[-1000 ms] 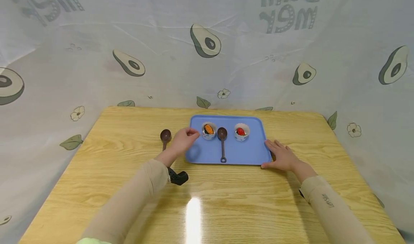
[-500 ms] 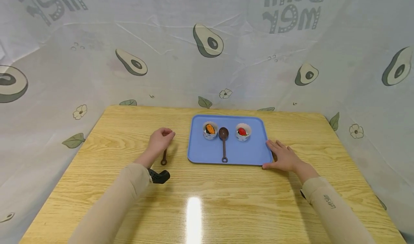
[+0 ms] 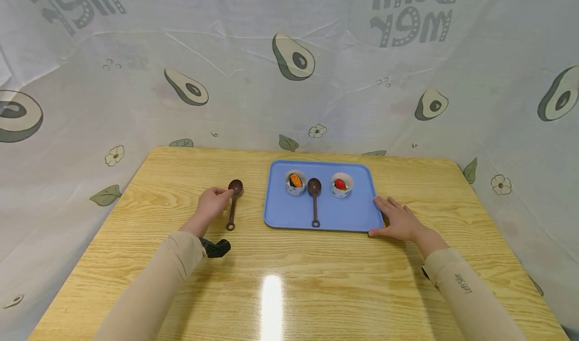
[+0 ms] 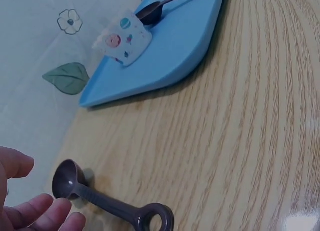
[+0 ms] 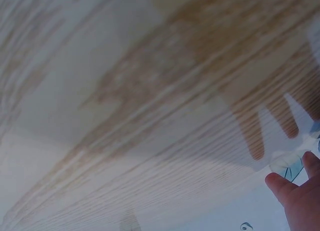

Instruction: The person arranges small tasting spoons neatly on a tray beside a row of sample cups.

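My left hand (image 3: 210, 205) is beside a brown measuring spoon (image 3: 232, 208) lying on the table, its fingertips right at the bowl. In the left wrist view, thumb and fingers (image 4: 42, 213) stand apart near that bowl, with a gap between them. My right hand (image 3: 400, 222) rests with spread fingers at the right edge of a blue tray (image 3: 289, 214). On the tray, a second brown spoon (image 3: 315, 205) lies between two patterned paper cups. The left cup (image 3: 296, 190) holds an orange-topped sushi piece (image 3: 296, 180); the right cup (image 3: 341, 192) holds a red-topped piece (image 3: 340, 184).
The wooden table (image 3: 316, 280) ends at the back and sides against a pale curtain (image 3: 235, 54) printed with avocados. A black wrist device (image 3: 217, 249) sits under my left wrist, close over the table.
My left hand has moved left from beside the left cup to the spoon on the table, dropping slightly toward me and uncovering its bowl. The right hand stays at the tray's edge.
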